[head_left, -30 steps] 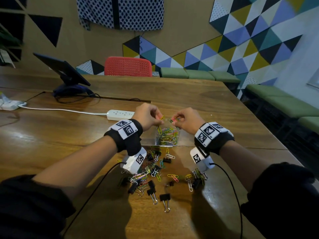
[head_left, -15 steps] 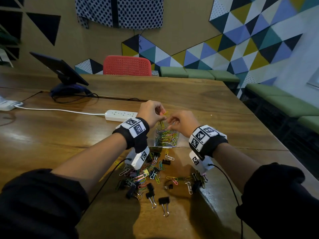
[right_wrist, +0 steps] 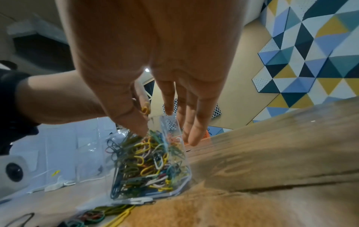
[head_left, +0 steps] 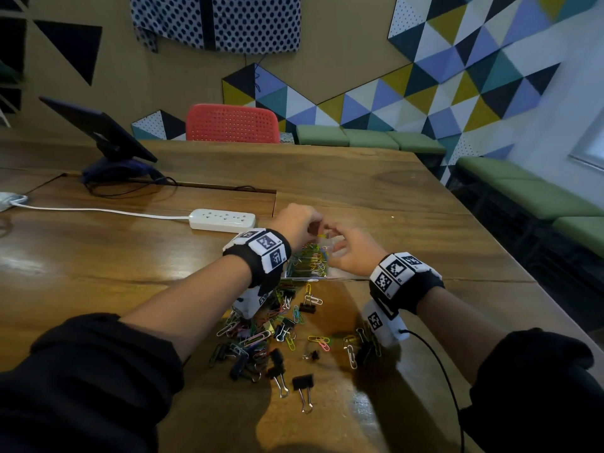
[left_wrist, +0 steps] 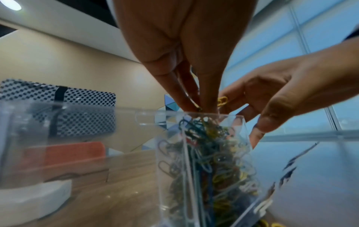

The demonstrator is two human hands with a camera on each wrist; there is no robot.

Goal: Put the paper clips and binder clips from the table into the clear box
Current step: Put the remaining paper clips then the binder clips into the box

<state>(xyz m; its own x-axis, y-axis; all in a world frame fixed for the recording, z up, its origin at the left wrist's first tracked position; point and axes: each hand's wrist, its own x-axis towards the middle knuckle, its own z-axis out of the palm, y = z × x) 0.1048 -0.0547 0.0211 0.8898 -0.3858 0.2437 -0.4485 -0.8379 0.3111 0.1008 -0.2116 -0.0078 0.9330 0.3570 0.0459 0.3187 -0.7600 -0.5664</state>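
Note:
The clear box [head_left: 292, 269] stands mid-table, packed with coloured paper clips [right_wrist: 147, 161]. My left hand [head_left: 314, 225] hovers over its mouth, its fingertips [left_wrist: 207, 106] pinching a yellow paper clip [left_wrist: 222, 101]. My right hand [head_left: 335, 245] is just right of it above the box, with its fingers [right_wrist: 194, 132] straight and spread and nothing held. Nearer to me a heap of loose paper clips [head_left: 258, 335] lies on the table, with black binder clips [head_left: 302, 384] at its front edge. The box wall [left_wrist: 170, 153] and the right hand [left_wrist: 258, 122] show in the left wrist view.
A white power strip [head_left: 223, 220] with its cable lies left of the box. Further back on the left stands a tablet on a stand [head_left: 104, 132]. A red chair [head_left: 232, 123] sits behind the wooden table [head_left: 408, 204]. Green benches [head_left: 529, 191] line the right side.
My right hand has uncurled from a pinch into straight, spread fingers over the box. My left hand still pinches a clip at the box mouth. Both hands sit slightly further from me.

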